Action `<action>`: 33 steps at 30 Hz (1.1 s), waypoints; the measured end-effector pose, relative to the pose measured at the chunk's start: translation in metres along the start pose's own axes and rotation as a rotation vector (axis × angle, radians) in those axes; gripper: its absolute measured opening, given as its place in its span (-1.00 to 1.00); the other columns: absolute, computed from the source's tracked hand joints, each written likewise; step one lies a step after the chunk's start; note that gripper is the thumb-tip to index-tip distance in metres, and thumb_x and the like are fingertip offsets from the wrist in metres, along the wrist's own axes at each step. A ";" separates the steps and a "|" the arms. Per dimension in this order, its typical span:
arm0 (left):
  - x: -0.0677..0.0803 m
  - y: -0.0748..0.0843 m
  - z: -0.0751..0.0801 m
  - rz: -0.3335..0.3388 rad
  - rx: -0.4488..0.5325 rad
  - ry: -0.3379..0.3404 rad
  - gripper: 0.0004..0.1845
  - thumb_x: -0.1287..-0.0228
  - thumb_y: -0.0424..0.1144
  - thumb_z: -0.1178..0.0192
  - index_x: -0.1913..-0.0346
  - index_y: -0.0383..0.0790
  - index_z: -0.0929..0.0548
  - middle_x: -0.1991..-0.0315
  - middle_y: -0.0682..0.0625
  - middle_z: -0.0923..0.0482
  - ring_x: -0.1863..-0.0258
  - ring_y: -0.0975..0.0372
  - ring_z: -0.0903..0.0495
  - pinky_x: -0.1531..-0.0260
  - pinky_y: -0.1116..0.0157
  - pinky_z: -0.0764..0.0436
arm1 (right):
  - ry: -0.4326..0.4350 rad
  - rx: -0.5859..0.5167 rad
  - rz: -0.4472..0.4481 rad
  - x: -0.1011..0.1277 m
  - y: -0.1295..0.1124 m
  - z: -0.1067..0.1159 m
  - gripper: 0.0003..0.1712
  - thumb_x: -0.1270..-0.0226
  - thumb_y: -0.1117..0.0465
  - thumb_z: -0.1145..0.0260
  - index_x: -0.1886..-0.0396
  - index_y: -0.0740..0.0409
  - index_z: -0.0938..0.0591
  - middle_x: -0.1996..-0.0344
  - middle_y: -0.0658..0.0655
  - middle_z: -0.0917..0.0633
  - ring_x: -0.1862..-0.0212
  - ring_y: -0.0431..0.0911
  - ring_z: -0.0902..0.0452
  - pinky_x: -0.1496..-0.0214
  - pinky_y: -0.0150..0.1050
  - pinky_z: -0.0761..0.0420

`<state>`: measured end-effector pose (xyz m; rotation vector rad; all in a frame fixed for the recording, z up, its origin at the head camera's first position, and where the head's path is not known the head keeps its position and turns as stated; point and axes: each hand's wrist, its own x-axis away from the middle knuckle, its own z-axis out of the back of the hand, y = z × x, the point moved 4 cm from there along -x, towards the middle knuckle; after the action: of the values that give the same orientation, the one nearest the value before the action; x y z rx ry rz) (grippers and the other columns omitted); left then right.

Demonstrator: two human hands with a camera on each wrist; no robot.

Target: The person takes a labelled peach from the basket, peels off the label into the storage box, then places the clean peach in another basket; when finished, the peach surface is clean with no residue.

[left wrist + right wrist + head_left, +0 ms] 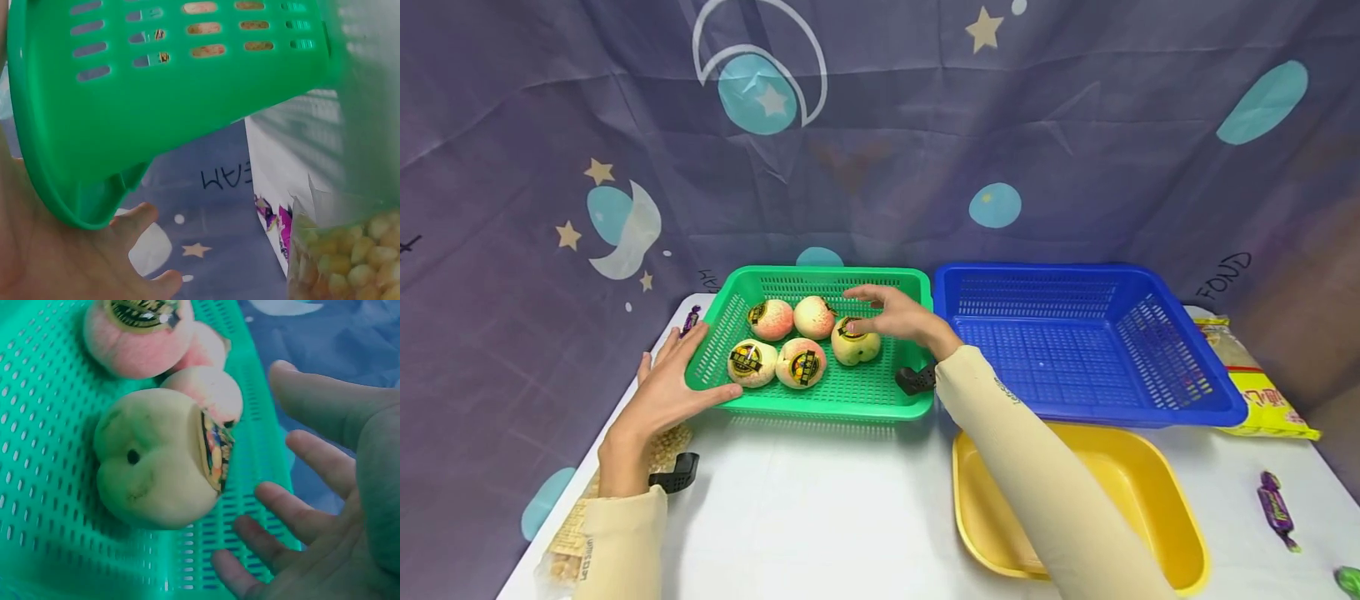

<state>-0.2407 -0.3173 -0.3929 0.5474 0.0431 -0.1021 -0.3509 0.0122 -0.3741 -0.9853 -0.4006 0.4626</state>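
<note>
Yellow tray (1157, 500): nearest, holds nothing. Left hand (666, 392): fingers straight, pressing green basket (820, 404) corner. Right hand (898, 315): released, poised over pale peach (855, 343), grasping nothing. Five peaches remain in green basket. Blue basket (1195, 400): no fruit in it; judged barely begun.

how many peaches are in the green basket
5, all in the green basket: two at the back, two in front, one beside the right hand. None seems hidden.
</note>
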 end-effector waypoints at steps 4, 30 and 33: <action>0.000 -0.004 0.001 0.006 0.007 0.004 0.27 -0.04 0.28 -0.46 -0.67 -0.07 0.06 -0.68 -0.09 0.08 -0.67 -0.11 0.34 -0.40 -0.46 0.35 | -0.055 0.094 -0.003 -0.006 0.001 -0.008 -0.17 -0.30 0.16 -0.47 -0.54 0.00 -0.36 -0.56 0.17 -0.29 -0.58 0.17 -0.14 -0.55 0.14 -0.29; 0.000 -0.003 -0.004 0.015 0.032 0.001 0.28 -0.02 0.27 -0.47 -0.67 -0.02 0.08 -0.70 0.04 0.18 -0.66 -0.16 0.20 -0.37 -0.48 0.19 | -0.148 0.419 0.038 -0.008 0.010 -0.022 -0.13 -0.15 0.41 -0.51 -0.46 -0.10 -0.46 -0.38 0.19 -0.45 -0.31 0.08 -0.37 -0.32 0.01 -0.48; 0.001 -0.003 -0.003 0.023 0.032 -0.004 0.28 -0.03 0.28 -0.47 -0.67 0.00 0.09 -0.70 0.05 0.19 -0.65 -0.17 0.17 -0.36 -0.48 0.16 | -0.147 0.419 0.044 -0.008 0.009 -0.022 -0.16 -0.15 0.35 -0.54 -0.44 -0.11 -0.48 -0.39 0.17 -0.46 -0.37 0.08 -0.36 -0.39 0.04 -0.45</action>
<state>-0.2405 -0.3185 -0.3973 0.5793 0.0314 -0.0813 -0.3480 -0.0038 -0.3935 -0.5566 -0.3937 0.6314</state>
